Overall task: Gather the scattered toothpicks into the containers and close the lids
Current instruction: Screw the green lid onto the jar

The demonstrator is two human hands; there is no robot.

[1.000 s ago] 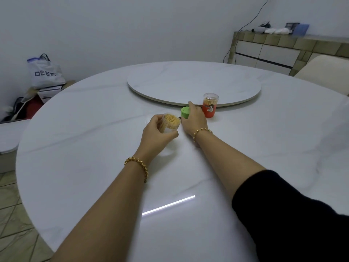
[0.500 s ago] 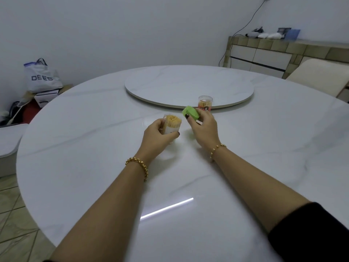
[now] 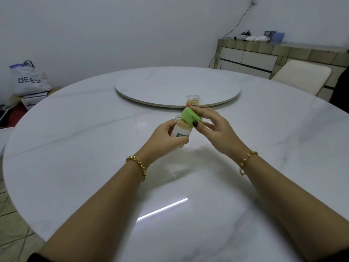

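At far left, bag (image 3: 28,80): on the floor by the wall, well apart from the work.
Table (image 3: 75,148): round, white, marble-look; turntable (image 3: 151,86) at its middle.
Left hand (image 3: 163,138): wrapped round the clear container (image 3: 179,130), fingers and thumb curled on its labelled body, holding it upright; resting on the table or just above it, cannot tell.
Toothpicks (image 3: 183,125): packed inside, tips close to the mouth; none visible loose on the table.
Green lid (image 3: 189,115): tilted over the mouth, near edge at the rim, not seated.
Right hand (image 3: 217,129): pinching the lid between thumb and fingertips, other fingers loosely bent.
Second container (image 3: 193,100): behind the hands, beside the turntable edge; seemingly capped, hard to tell.
Step in hand: capping, by the look of it. Level the lid, centre it on the rim, press straight down; keep the left grip low, clear of the rim; mind stray tips catching under the lid.
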